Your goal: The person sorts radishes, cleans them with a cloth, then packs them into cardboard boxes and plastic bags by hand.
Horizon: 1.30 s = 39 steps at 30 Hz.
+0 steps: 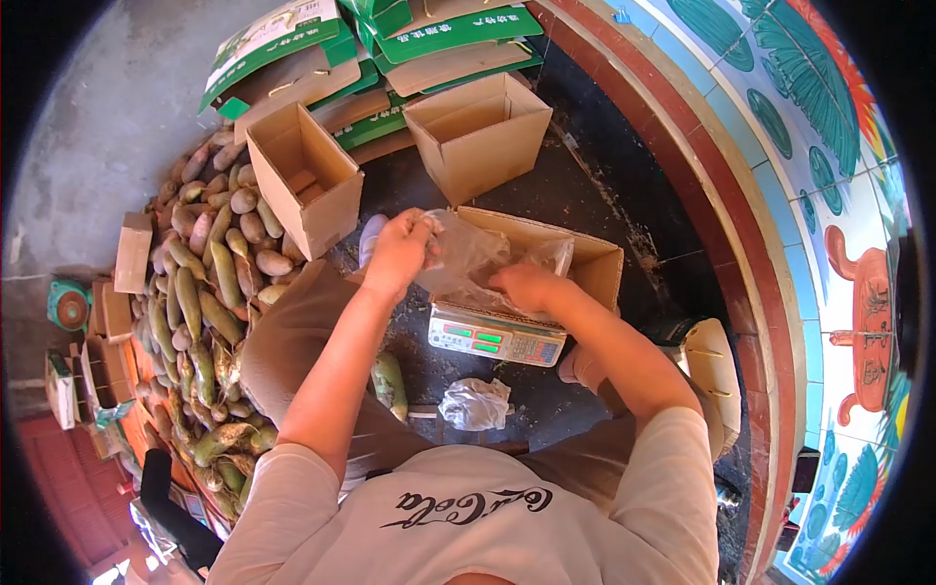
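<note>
A clear plastic bag [470, 255] stretches between both my hands over an open cardboard box [597, 270]. My left hand [400, 252] pinches the bag's left edge, just outside the box. At the near side of the box opening, my right hand [529, 286] is closed on the bag's crumpled film; its fingertips are partly hidden. The box rests on a digital scale [495, 337] with lit green displays and a keypad. A crumpled bundle of plastic bags [476, 404] lies on the floor nearer my body, and a green radish [389, 384] lies left of it.
Two open cardboard boxes [310, 200] [483, 146] stand ahead. Behind them are stacked green-and-white printed cartons [453, 44]. A large heap of long green radishes [190, 302] and roundish roots lies on my left. A tiled ledge [726, 234] curves along my right, beside a white container [710, 375].
</note>
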Each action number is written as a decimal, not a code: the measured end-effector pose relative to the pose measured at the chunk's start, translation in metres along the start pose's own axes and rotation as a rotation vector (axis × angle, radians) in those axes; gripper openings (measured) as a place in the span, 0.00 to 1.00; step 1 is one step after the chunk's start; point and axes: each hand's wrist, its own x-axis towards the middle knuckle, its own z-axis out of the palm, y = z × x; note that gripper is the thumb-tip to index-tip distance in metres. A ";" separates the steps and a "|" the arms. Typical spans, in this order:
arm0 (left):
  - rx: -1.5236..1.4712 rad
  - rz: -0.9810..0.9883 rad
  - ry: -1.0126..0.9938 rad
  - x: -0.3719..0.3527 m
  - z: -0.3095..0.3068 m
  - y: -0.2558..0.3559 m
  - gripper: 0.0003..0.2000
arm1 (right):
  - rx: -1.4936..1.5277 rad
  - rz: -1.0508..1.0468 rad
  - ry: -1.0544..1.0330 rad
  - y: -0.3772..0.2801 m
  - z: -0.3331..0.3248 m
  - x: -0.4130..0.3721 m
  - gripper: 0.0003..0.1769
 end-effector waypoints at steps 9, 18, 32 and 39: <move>0.017 0.072 0.152 -0.001 -0.004 0.000 0.08 | -0.636 0.203 0.590 0.010 -0.019 -0.062 0.04; 0.061 0.099 0.153 0.004 -0.016 0.006 0.10 | -0.225 0.279 0.795 0.026 -0.020 -0.104 0.08; 1.532 0.660 -0.204 0.000 0.052 0.025 0.15 | 1.191 0.479 1.038 0.055 -0.031 -0.159 0.07; 0.924 0.519 -0.088 0.056 0.026 0.013 0.11 | 1.077 0.271 0.896 0.063 -0.037 -0.162 0.10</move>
